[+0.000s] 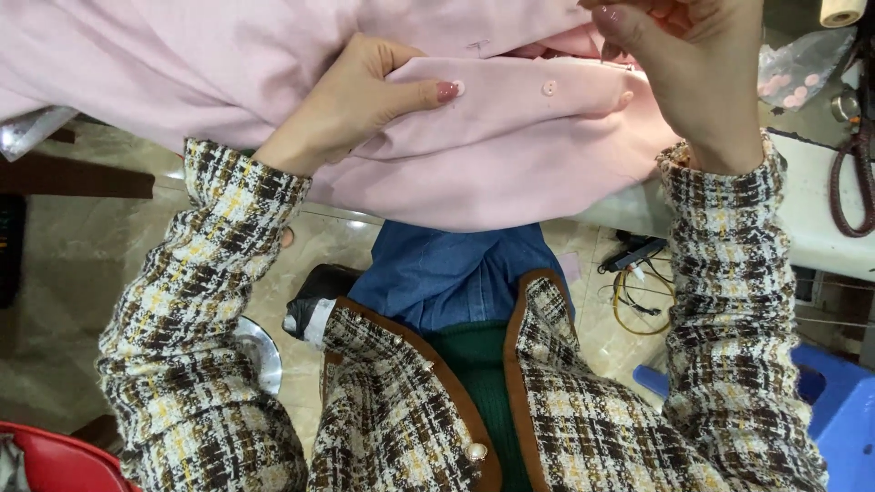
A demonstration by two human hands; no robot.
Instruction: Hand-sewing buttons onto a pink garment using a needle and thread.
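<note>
**Hands on pink cloth**

The left hand (351,100) lies on the pink cloth (510,155), thumb on top and fingers tucked under a fold, pinching the buttoned edge. Two pink buttons (549,87) sit on that edge just beyond the thumb tip. The right hand (693,64) is bent over the same edge at the far right, fingers curled together near the top of the frame; it seems to pinch something small there, but what it is cannot be made out.

Nearest the camera are the person's own check jacket sleeves (200,346) and a green top, with blue jeans (447,273) below the cloth. A red bin (55,465) shows at the lower left corner; its contents are mostly cut off. A blue stool (843,410) stands at the lower right.

On the tiled floor (82,264) lie a black bag (314,296) and a tangle of yellow and black wires (638,292).

Farther off, the cloth drapes over a white table (820,210) and hides most of it. A dark red cord (852,182) hangs at the right, beside a clear bag (797,68) holding pink buttons, and a cream thread spool (840,11) stands at the top corner.
</note>
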